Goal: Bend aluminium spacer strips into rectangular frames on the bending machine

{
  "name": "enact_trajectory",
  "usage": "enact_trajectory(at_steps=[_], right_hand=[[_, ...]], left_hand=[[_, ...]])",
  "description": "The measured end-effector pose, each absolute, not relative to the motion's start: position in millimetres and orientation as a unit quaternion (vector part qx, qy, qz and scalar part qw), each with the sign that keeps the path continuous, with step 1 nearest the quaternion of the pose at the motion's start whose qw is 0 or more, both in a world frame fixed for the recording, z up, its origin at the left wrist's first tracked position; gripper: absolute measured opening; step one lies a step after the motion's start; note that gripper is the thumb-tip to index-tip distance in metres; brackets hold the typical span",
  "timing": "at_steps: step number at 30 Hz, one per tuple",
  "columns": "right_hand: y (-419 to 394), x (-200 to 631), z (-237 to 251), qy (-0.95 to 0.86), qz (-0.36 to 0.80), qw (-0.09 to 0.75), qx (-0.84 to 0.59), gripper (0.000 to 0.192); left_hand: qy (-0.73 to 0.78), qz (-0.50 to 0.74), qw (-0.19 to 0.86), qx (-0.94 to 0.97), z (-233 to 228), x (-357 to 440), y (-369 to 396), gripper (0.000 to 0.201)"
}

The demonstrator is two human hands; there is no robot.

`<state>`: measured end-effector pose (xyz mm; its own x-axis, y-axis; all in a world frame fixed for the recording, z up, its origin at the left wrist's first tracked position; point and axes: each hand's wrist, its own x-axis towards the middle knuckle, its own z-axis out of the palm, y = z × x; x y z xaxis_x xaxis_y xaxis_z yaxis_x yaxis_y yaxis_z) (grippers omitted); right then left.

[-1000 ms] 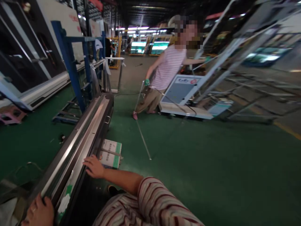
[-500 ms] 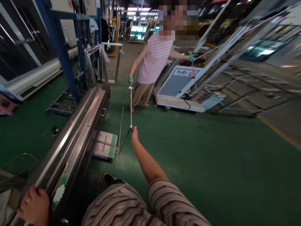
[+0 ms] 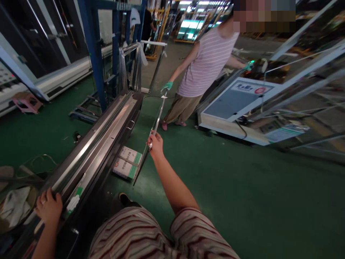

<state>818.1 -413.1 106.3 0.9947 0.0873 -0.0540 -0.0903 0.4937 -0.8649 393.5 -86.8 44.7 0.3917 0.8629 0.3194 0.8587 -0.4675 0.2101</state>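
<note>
My right hand (image 3: 156, 144) is stretched forward, its fingers closed on the near end of a thin silvery metal frame (image 3: 160, 116). It looks like narrow bars seen almost edge-on. A co-worker's green-gloved hand (image 3: 167, 86) is at the far end, where a small white tag (image 3: 164, 97) shows. At the lower left my left hand (image 3: 49, 208) lies on the near end of a long dark bench with metal rails (image 3: 107, 142), fingers spread and holding nothing. A white sticker with green tape (image 3: 73, 203) is on the rail beside it.
A strapped white-and-green carton (image 3: 127, 162) lies on the green floor beside the bench. The co-worker (image 3: 207, 61) stands ahead, next to a grey-white machine (image 3: 231, 99). A blue rack (image 3: 95, 54) rises behind the bench; a pink stool (image 3: 27, 102) is at left.
My view has turned left, so the scene sits further right. My right hand has turned, and the frame slants more. The co-worker leans further right, toward the machine. My left hand stays on the bench.
</note>
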Motion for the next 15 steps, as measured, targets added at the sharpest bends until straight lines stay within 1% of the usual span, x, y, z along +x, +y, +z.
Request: enact_trajectory(at_steps=[2,4,6,8,10,12,13,15], right_hand=[[-392,773,112,0.002,0.052,0.864,-0.5,0.042],[-369,721,114,-0.018,0.066,0.86,-0.506,0.044],[-345,668,112,-0.047,0.092,0.855,-0.509,0.043],[-321,617,102,-0.08,0.112,0.852,-0.506,0.042],[-301,571,84,-0.119,0.132,0.844,-0.506,0.042],[-288,537,60,-0.169,0.155,0.814,-0.534,0.051],[-284,526,48,-0.207,0.173,0.786,-0.557,0.054],[-282,518,29,-0.331,0.24,0.694,-0.593,0.05]], left_hand=[[0.482,0.215,0.034,0.849,61,411,-98,0.066],[0.405,0.22,0.11,0.881,84,438,-114,0.063],[0.304,0.194,0.259,0.896,114,469,-134,0.059],[0.252,0.142,0.417,0.862,143,499,-155,0.06],[0.225,0.063,0.519,0.822,166,524,-175,0.066],[0.205,-0.011,0.562,0.801,175,540,-189,0.07],[0.2,-0.03,0.558,0.804,174,545,-194,0.072],[0.214,-0.033,0.517,0.828,163,549,-199,0.073]])
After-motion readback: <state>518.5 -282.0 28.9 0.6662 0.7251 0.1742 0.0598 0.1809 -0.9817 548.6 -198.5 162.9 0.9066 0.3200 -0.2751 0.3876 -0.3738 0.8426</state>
